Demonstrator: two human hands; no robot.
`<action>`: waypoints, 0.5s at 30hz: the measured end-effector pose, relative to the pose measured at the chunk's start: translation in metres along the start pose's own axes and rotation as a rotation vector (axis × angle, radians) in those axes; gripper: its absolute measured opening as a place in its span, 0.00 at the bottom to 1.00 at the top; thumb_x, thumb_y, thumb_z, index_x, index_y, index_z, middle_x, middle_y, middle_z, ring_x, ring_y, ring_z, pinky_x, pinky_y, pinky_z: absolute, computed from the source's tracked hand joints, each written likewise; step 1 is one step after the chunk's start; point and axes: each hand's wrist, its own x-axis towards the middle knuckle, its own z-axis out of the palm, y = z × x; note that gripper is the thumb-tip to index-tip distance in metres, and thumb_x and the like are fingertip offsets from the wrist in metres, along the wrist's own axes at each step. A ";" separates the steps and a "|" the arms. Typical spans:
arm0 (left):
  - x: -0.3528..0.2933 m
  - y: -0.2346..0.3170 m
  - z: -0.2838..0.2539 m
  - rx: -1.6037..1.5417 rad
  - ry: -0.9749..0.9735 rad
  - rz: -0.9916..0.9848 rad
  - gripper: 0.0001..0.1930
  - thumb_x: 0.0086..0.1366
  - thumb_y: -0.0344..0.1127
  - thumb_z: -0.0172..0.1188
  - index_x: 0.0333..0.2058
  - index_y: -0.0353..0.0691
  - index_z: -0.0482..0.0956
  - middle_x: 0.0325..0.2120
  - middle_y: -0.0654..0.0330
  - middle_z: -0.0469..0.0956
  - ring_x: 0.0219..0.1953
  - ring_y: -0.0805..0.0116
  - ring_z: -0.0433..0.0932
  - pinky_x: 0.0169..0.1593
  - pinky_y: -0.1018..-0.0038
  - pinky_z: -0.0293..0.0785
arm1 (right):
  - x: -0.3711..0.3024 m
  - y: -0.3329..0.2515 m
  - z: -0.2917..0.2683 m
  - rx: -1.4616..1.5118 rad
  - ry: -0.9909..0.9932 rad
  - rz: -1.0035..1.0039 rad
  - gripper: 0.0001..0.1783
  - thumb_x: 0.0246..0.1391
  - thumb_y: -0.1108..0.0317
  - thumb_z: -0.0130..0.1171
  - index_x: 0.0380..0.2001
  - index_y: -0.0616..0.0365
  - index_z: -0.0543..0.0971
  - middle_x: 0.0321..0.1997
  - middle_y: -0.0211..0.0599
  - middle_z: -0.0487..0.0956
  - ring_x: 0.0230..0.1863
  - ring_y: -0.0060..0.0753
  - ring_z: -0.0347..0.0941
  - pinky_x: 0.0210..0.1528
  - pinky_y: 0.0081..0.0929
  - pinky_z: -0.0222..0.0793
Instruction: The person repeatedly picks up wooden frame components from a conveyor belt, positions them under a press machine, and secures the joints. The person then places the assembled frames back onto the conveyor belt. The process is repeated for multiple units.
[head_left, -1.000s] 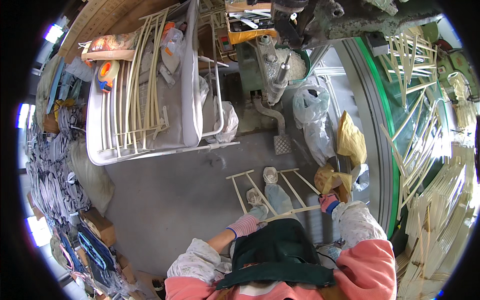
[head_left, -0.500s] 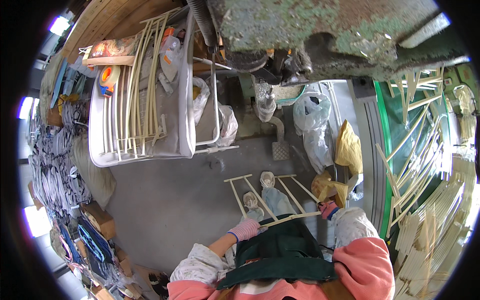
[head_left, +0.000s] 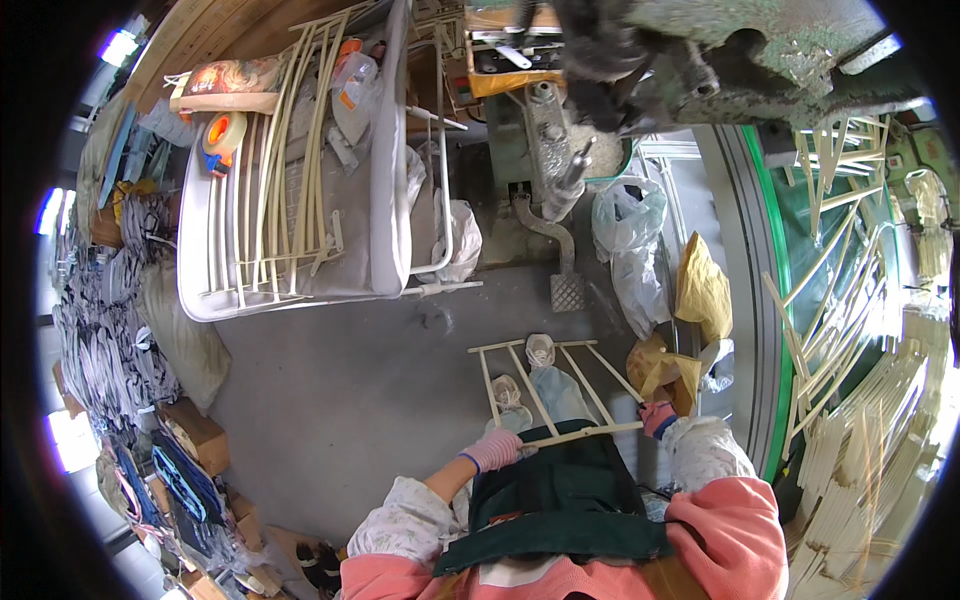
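A cream-coloured frame (head_left: 585, 433), made of two rails joined by several thin slats, hangs in front of my dark green apron (head_left: 555, 485). My left hand (head_left: 497, 450), in a pink striped glove, is closed round the left end of its near rail. At the right end of that rail my right hand (head_left: 658, 418) grips, in a pink and blue glove. The far rail reaches out over the floor, above my shoes (head_left: 541, 350). Both hands' fingertips are partly hidden.
At the left stands a white-rimmed cart (head_left: 392, 180) with several similar slatted pieces and a tape dispenser (head_left: 222, 140). A worn green machine (head_left: 790, 60) overhangs ahead, with a foot pedal (head_left: 567, 292) below. Plastic bags (head_left: 632, 240) and stacked cream strips (head_left: 860, 450) are at the right.
The frame's far end has swung right, and its left end with my left hand has moved slightly right and up. My right hand stays nearly in place. The view has shifted, showing more beneath the machine.
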 end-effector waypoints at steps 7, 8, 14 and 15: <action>-0.032 -0.044 -0.053 0.370 0.350 -0.123 0.12 0.52 0.42 0.57 0.30 0.42 0.80 0.29 0.50 0.77 0.35 0.52 0.77 0.40 0.61 0.73 | 0.049 -0.070 -0.112 0.021 0.278 0.140 0.11 0.47 0.64 0.46 0.31 0.53 0.75 0.31 0.38 0.77 0.34 0.39 0.74 0.33 0.35 0.69; -0.049 -0.057 -0.062 0.316 0.564 -0.175 0.12 0.51 0.42 0.57 0.31 0.42 0.80 0.29 0.49 0.77 0.36 0.52 0.77 0.41 0.61 0.73 | 0.050 -0.090 -0.147 -0.001 0.281 0.093 0.11 0.48 0.64 0.46 0.31 0.54 0.75 0.31 0.39 0.77 0.34 0.40 0.75 0.33 0.35 0.69; -0.093 -0.116 0.000 -0.231 1.540 -0.834 0.28 0.55 0.40 0.57 0.50 0.27 0.66 0.48 0.41 0.68 0.52 0.49 0.67 0.56 0.62 0.62 | -0.059 -0.182 -0.388 0.067 0.173 0.133 0.12 0.43 0.63 0.53 0.31 0.57 0.75 0.24 0.43 0.77 0.28 0.47 0.74 0.29 0.41 0.70; -0.079 -0.114 0.021 -0.245 1.329 -0.795 0.33 0.54 0.45 0.57 0.53 0.25 0.62 0.52 0.40 0.64 0.55 0.49 0.64 0.59 0.63 0.58 | -0.091 -0.188 -0.424 0.161 0.212 0.170 0.11 0.40 0.64 0.54 0.28 0.58 0.75 0.19 0.44 0.74 0.24 0.49 0.73 0.26 0.41 0.69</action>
